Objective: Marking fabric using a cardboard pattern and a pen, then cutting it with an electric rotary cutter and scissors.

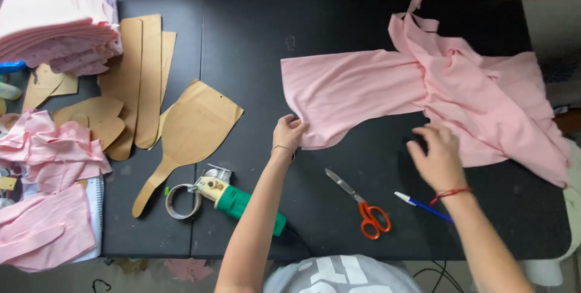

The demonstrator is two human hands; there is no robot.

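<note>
Two bare hands of mine work on a black tabletop (254,39). Far left sits a stack of folded pink cloth (57,20), then flat brown cardboard pattern pieces (193,126), and a green-handled rotary cutter (233,199). My left hand (288,134) pinches the lower left corner of a large, crumpled sheet of thin pink fabric (423,87), spread across the table's right half. It looks soft, light and limp, best gripped at edges. Orange-handled scissors (363,208) and a blue pen (420,206) lie nearer me. My right hand (437,157) hovers open, fingers spread, at the fabric's lower edge. No containers show.
</note>
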